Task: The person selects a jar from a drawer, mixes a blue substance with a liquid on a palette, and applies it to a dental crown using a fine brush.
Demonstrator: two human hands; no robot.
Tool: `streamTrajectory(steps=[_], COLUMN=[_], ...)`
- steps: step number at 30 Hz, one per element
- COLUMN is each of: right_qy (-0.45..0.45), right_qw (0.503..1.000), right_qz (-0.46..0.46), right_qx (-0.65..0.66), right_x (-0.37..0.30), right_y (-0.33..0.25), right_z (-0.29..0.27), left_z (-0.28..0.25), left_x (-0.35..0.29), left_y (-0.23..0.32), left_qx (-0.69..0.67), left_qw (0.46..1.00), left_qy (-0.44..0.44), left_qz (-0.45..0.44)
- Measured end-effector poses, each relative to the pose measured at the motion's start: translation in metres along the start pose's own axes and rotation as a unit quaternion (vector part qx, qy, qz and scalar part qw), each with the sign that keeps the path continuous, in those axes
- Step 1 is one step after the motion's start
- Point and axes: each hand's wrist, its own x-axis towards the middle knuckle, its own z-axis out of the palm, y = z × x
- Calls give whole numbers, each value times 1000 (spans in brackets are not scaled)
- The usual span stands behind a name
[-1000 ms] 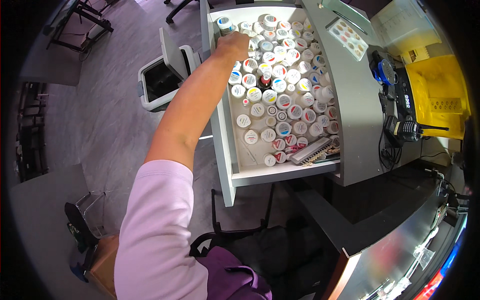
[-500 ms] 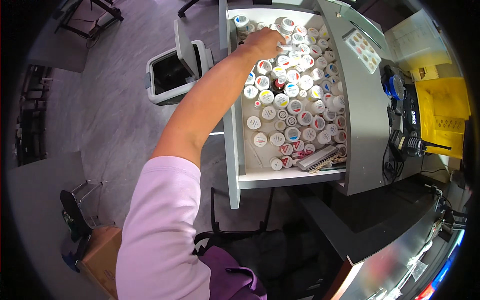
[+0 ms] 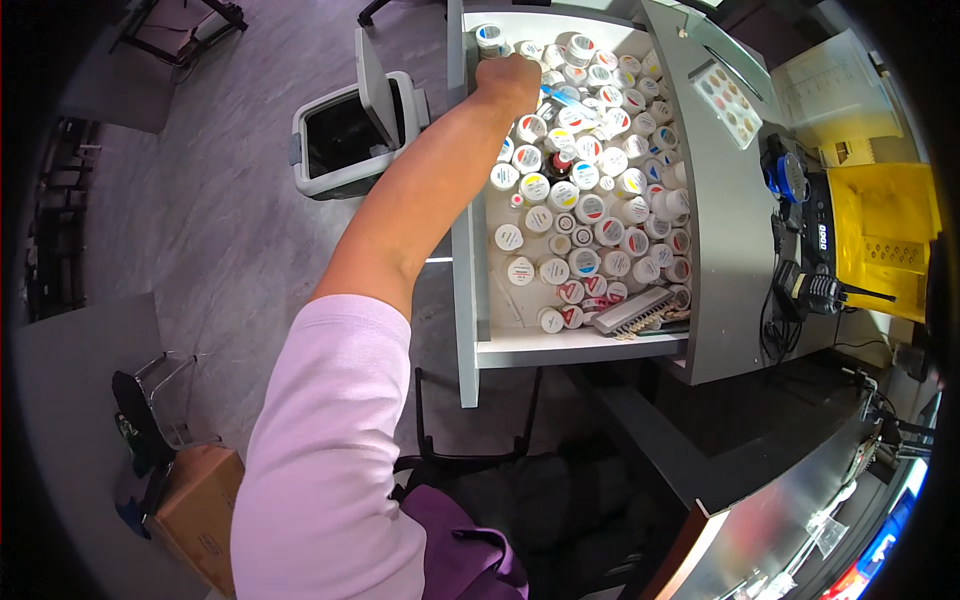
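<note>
My left hand (image 3: pixel 511 82) reaches over the far left part of an open drawer (image 3: pixel 585 355), its fingers curled and turned mostly out of sight. A slim blue and clear piece (image 3: pixel 566 98) sticks out beside the fingers. I cannot tell whether the hand holds it. Round the hand stand many small white-lidded jars with coloured marks, among them a blue-marked jar (image 3: pixel 490 37) in the far left corner. A small dark bottle with a red part (image 3: pixel 559 165) stands among the jars. My right hand is out of the picture.
A grey comb-like strip (image 3: pixel 634 312) lies in the drawer's near right corner. On the cabinet top are a palette of colour dots (image 3: pixel 726 103), a yellow tray (image 3: pixel 880 225) and a handheld radio (image 3: pixel 822 294). A lidded bin (image 3: pixel 345 140) stands on the floor, left of the drawer.
My left hand has moved left, toward the drawer's left wall. The blue and clear piece now shows beside the fingers, where a whitish clear thing showed before.
</note>
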Motion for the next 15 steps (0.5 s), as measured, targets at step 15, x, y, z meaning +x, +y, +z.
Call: streamTrajectory(steps=[15], right_qy=[-52], right_qw=[996], right_qz=[35], right_qx=[59], right_x=[-2], right_y=[1], right_z=[-9], left_z=[9], left_x=[10], left_y=[4], left_qx=[71], left_qw=[997], left_qy=[-17], left_qz=[-2])
